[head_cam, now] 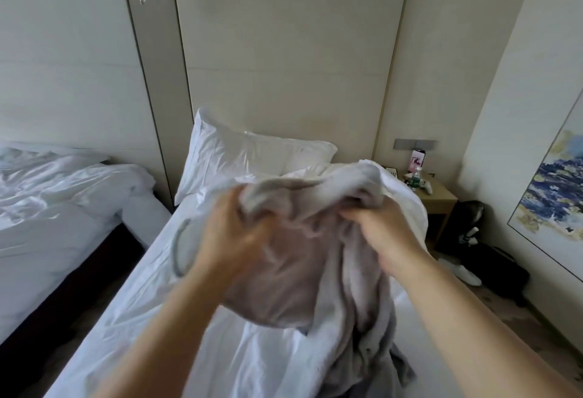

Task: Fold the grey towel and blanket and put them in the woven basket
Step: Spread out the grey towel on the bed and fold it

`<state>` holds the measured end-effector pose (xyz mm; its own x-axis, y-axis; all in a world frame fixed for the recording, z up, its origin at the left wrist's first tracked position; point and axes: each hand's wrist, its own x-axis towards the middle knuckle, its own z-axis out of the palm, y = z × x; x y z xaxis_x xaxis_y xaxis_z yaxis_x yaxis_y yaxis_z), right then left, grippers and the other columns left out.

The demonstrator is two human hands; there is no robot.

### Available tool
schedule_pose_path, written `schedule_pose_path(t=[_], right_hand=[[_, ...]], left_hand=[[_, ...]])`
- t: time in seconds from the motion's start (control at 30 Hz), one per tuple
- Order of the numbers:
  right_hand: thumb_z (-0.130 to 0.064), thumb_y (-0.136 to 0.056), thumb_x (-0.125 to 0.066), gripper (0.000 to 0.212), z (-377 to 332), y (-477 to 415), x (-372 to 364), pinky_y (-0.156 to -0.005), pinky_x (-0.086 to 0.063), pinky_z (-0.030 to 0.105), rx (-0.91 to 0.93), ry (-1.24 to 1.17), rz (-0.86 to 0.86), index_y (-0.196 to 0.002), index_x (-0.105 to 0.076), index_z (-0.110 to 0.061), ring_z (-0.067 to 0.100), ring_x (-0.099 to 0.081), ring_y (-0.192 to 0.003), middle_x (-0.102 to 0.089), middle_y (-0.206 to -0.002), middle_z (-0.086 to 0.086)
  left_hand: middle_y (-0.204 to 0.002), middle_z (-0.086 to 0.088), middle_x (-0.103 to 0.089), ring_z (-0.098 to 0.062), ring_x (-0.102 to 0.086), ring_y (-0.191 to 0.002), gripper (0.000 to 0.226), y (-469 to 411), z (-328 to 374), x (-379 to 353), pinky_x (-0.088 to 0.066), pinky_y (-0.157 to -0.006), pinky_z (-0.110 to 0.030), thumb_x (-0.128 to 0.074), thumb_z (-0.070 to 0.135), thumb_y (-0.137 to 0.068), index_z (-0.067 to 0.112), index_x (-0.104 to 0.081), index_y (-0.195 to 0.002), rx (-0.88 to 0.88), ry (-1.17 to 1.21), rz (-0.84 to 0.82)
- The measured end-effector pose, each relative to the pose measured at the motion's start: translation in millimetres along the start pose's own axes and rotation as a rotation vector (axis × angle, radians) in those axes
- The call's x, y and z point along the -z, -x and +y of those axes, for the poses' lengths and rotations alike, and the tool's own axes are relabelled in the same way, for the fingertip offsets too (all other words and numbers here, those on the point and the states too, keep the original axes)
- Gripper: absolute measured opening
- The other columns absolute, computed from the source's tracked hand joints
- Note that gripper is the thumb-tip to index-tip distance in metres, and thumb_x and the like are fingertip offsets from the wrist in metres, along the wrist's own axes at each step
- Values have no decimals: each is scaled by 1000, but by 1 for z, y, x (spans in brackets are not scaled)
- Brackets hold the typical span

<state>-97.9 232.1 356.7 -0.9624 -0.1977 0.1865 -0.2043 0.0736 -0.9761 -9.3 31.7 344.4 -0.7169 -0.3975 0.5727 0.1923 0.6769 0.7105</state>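
Head view: which step is in hand?

– Judging by the grip, the opening-out before the first fold. Both hands hold a grey cloth (pixel 284 274) up off the bed (pixel 142 303), in front of the pillow (pixel 252 154) and nearer the camera. The left hand (pixel 233 233) has its fingers curled tight into a bunch of the upper edge. The right hand (pixel 381 233) grips the edge alongside, fingers buried in the fabric.

– Towel or blanket?

– Cannot tell; it is crumpled and blurred. Its lower part trails down onto the sheet, where a darker grey piece (pixel 400 369) lies.

– And the next move?

– Probably finding two corners and drawing the hands apart, so the edge runs straight. The fabric looks soft and limp, so it will sag if held slack. No woven basket shows.

– The room?

– White rumpled bedding under the cloth. A second bed (pixel 63 208) stands left of the pillow. A nightstand (pixel 438 199) with a bottle (pixel 416 178) stands right of the pillow, and a dark bag (pixel 492 265) and a painting (pixel 552 192) are farther right.
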Motion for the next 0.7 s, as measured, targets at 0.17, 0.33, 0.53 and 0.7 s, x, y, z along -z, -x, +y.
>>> schedule_pose_path(t=[0.17, 0.33, 0.53, 0.7], right_hand=[[-20, -59, -68, 60, -30, 16, -27, -75, -46, 7, 309, 406, -414, -113, -53, -42, 3, -61, -95, -62, -107, -17], [-6, -87, -47, 37, 35, -3, 37, -68, -45, 10, 12, 1064, -433, -107, -67, -29, 7, -59, -87, -60, -107, -9], [-21, -86, -62, 28, 104, 31, 28, -74, -47, 15, -179, 734, -553, -114, -62, -25, 14, -63, -103, -65, -113, -4], [-8, -68, -81, 57, 58, 35, -33, -81, -50, 18, 47, 33, -458, -120, -59, -19, 2, -63, -101, -69, -111, -8]], left_hand=[[-57, 14, -61, -11, -62, -64, 19, 16, 6, -43, -40, -51, -11, -60, 46, -68, 28, -65, -75, -19, -181, -375], [-55, -2, -53, -33, -61, -73, 38, -14, -33, 3, -40, -60, -34, -41, 44, -78, 15, -49, -56, 384, -62, 190], [-53, 5, -65, -20, -62, -66, 39, -26, -19, 41, -48, -64, -36, -59, 63, -61, 25, -68, -64, 395, 145, 164], [-58, -4, -65, -21, -60, -57, 46, 1, 19, 4, -52, -64, -37, -75, 55, -65, 13, -57, -62, 167, -63, -331]])
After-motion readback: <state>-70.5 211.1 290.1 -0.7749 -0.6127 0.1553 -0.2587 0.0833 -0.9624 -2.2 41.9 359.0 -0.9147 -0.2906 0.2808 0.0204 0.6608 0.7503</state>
